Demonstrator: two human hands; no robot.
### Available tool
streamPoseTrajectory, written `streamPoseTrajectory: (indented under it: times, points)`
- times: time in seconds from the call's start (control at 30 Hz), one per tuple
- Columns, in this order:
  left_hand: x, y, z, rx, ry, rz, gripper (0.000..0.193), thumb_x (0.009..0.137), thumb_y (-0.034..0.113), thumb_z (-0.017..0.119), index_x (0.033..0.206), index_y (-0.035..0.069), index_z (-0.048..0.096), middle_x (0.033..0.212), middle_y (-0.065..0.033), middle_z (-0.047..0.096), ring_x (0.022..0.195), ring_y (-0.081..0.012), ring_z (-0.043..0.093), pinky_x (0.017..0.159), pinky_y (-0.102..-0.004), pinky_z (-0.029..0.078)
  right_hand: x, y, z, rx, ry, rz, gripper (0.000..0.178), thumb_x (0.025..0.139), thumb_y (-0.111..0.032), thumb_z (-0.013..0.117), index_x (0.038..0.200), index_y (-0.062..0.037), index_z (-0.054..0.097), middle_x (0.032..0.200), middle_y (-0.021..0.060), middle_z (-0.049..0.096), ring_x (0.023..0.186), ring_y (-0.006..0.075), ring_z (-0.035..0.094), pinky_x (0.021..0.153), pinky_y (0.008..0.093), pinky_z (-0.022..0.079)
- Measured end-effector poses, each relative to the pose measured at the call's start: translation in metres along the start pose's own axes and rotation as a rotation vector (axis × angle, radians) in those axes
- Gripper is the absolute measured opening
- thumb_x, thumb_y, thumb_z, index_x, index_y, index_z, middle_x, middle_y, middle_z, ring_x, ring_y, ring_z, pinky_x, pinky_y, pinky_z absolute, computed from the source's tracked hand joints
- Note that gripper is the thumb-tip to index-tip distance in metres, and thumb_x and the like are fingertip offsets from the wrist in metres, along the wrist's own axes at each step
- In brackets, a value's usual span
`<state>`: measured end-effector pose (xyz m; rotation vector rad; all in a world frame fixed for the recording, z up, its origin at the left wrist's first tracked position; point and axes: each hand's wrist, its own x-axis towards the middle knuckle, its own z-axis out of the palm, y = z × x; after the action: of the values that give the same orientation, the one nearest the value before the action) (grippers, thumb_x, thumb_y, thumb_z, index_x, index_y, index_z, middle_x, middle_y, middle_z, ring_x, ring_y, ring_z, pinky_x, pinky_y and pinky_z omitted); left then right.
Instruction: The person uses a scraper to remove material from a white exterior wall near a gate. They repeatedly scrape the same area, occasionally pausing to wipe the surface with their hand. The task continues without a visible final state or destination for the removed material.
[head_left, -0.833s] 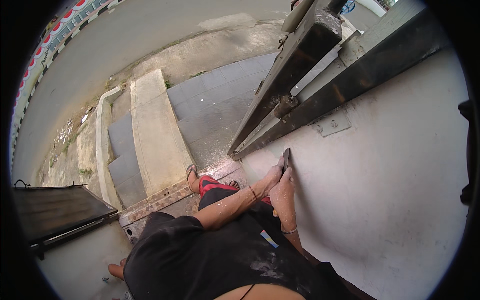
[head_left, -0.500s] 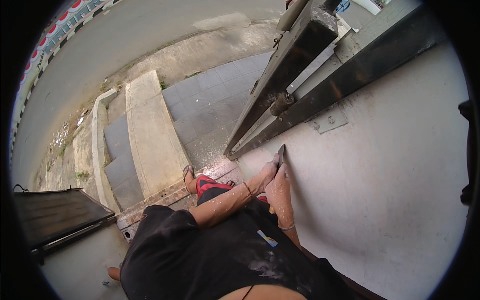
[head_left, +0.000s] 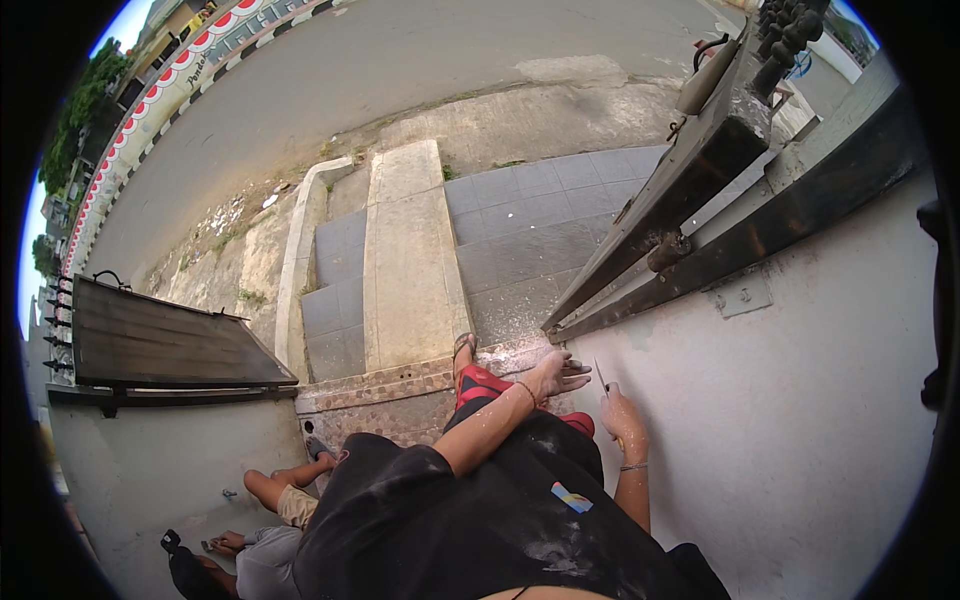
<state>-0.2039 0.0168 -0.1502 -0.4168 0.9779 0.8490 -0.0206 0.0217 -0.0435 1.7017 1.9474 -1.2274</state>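
Note:
My right hand (head_left: 624, 420) is wrapped round the handle of a scraper (head_left: 600, 374). Its thin blade, seen almost edge-on, points up and away beside the white wall (head_left: 760, 420). A yellowish bit of the handle shows below the fist. To the left of the blade, my left hand (head_left: 556, 378) is held with its fingers spread and nothing in it, apart from the tool. Pale dust or specks cover both hands and forearms.
At the right, a dark metal gate (head_left: 680, 180) stands beside the wall's dark beam (head_left: 780, 220). Another metal panel (head_left: 180, 335) is on the left. A co-worker's hand (head_left: 230, 543) holds something small at lower left. A concrete ramp (head_left: 415, 260) runs between grey tiles (head_left: 540, 200).
My hands, together at the scraper before, have separated. The left has let go and spread its fingers; the right keeps the scraper. The view has swung left, bringing the co-worker into sight.

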Motion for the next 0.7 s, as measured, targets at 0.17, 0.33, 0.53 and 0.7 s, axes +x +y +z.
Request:
streamPoseTrajectory:
  times: [0.17,0.33,0.53,0.7]
  points:
    - [-0.054,0.030,-0.170,-0.143,0.334,0.398,0.023,0.101,0.022,0.045,0.104,0.004,0.058,0.105,-0.0124,0.069,0.098,-0.0267,0.068,0.082,-0.0376,0.060,0.063,0.015,0.044,-0.061,-0.034,-0.090,0.032,0.090,-0.012,0.047,0.115,0.0064,0.046,0.087,0.0361,0.064,0.079,0.0509,0.065,0.070,0.0546,0.055]
    - [-0.105,-0.023,-0.362,-0.060,0.873,0.786,0.020,0.095,0.019,0.054,0.083,0.003,0.055,0.084,-0.0107,0.064,0.073,-0.0258,0.068,0.062,-0.0307,0.059,0.091,0.017,0.079,-0.118,0.071,-0.289,0.032,0.092,-0.014,0.049,0.119,0.0041,0.044,0.086,0.0325,0.063,0.066,0.0422,0.066,0.057,0.0488,0.055]
    - [-0.123,-0.150,-0.483,0.773,0.923,0.105,0.029,0.082,0.023,0.062,0.103,0.005,0.070,0.096,-0.0145,0.071,0.083,-0.0290,0.071,0.068,-0.0376,0.057,0.026,0.010,0.060,0.034,0.140,-0.134,0.033,0.089,-0.014,0.052,0.117,0.0011,0.045,0.092,0.0354,0.064,0.093,0.0516,0.062,0.084,0.0566,0.049]
    - [-0.110,-0.165,-0.442,1.032,1.008,0.121,0.062,0.083,0.056,0.062,0.115,0.003,0.069,0.115,-0.0201,0.068,0.114,-0.0326,0.064,0.091,-0.0418,0.052,-0.078,0.008,0.026,-0.080,0.601,-0.202,0.035,0.094,-0.011,0.054,0.126,-0.0009,0.044,0.090,0.0315,0.065,0.087,0.0507,0.062,0.079,0.0586,0.047]
